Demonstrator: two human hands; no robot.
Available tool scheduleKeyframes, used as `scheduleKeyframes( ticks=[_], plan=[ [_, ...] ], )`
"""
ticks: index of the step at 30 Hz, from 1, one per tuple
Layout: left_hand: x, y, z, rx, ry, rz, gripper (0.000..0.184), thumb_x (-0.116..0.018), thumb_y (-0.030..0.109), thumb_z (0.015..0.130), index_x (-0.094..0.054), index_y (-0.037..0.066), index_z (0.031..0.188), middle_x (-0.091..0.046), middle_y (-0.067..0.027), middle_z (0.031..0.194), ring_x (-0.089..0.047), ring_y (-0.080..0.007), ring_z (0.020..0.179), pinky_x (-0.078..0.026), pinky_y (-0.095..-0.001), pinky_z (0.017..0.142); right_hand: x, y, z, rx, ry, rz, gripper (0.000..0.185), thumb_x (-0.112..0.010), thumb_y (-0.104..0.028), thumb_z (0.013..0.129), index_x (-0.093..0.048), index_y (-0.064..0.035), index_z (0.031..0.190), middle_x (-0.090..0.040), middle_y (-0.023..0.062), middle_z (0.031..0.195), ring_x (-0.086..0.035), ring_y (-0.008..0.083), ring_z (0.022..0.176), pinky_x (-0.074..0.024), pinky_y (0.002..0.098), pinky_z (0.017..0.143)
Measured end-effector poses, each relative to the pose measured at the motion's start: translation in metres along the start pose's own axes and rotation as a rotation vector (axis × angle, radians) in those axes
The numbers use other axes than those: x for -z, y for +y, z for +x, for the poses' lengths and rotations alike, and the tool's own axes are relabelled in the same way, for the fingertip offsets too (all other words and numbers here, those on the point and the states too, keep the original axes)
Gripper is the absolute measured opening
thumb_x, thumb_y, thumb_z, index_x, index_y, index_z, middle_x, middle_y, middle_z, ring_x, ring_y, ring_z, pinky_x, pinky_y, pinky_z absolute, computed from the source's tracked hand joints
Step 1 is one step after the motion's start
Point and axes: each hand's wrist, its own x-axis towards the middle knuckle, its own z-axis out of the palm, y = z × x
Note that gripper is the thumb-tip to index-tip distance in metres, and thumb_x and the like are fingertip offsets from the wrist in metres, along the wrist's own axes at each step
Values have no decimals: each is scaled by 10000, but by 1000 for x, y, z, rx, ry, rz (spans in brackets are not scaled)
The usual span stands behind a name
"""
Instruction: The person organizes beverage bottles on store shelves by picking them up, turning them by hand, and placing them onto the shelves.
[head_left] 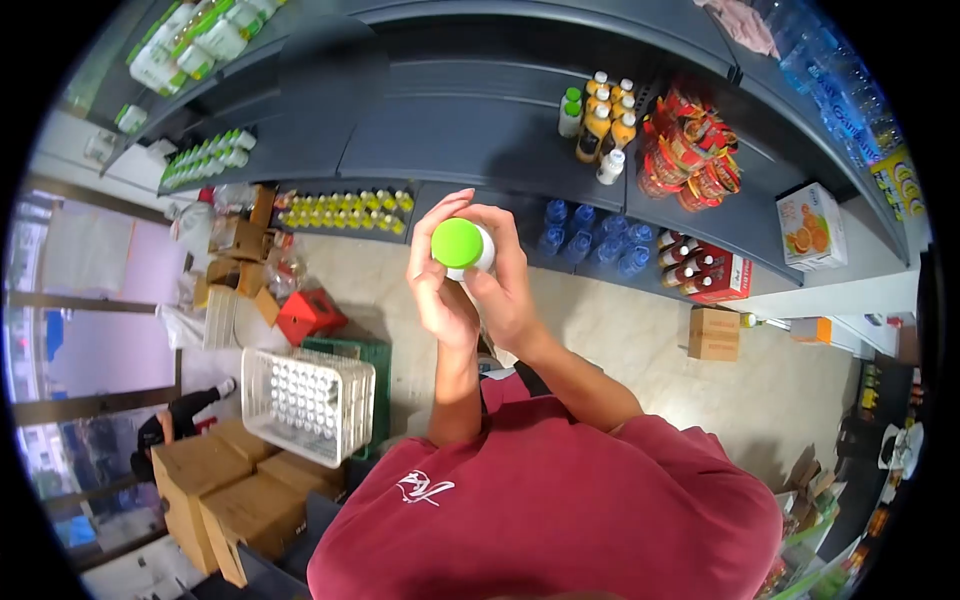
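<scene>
A white bottle with a wide green cap (457, 243) is held upright between my two hands, its cap toward the camera. My left hand (437, 295) curls round its left side. From the right, my right hand (508, 285) wraps it, with the thumb against the white body. The lower part of the bottle is hidden by the cap and my fingers. Beyond my hands runs a dark grey shelf (440, 145). On it stand orange-drink bottles (595, 125), a small white bottle (611, 167) and green-capped bottles (570, 112).
Red packaged cups (690, 155) and an orange-printed box (811, 228) sit right on the shelf. Blue bottles (597, 240) and yellow-capped bottles (345, 212) fill the lower level. Left are a white crate (255, 400) of cans and cardboard boxes (205, 465). Another person (180, 415) is at far left.
</scene>
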Motion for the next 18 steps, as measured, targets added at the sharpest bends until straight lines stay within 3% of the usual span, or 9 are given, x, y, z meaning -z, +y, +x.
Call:
scheduleKeyframes(
  ticks=[6,11,16,18],
  plan=[
    [45,-26,71,30,-132,-54,547,-370,312,852,-567,-93,1161,-562,-259,1262,-546,-314,1157,-400,-395,1012,-40,49,40,20,118,5,500,-540,-138,811,-411,-26,1281,-554,131,1145,-544,217,1068,-421,337,936],
    [80,-69,109,195,-187,-117,489,-363,234,820,-561,-37,1176,-599,-196,1230,-580,-240,1115,-464,-348,956,-57,101,68,-101,206,-89,536,-522,-88,819,-360,-39,1327,-557,132,1146,-563,207,1051,-444,337,930],
    [104,-126,127,370,-198,57,413,-391,217,843,-600,-16,1112,-637,-102,1047,-584,-173,956,-466,-300,823,-50,154,81,-338,315,-97,469,-498,-141,886,-364,-35,1323,-573,149,1141,-573,205,1049,-462,327,904],
    [107,-152,131,409,-188,72,396,-413,209,848,-605,-23,1106,-636,-84,992,-578,-157,910,-459,-287,797,-41,187,83,-333,363,-169,439,-484,-162,909,-375,-32,1314,-587,148,1122,-581,212,1030,-461,333,894]
  ],
)
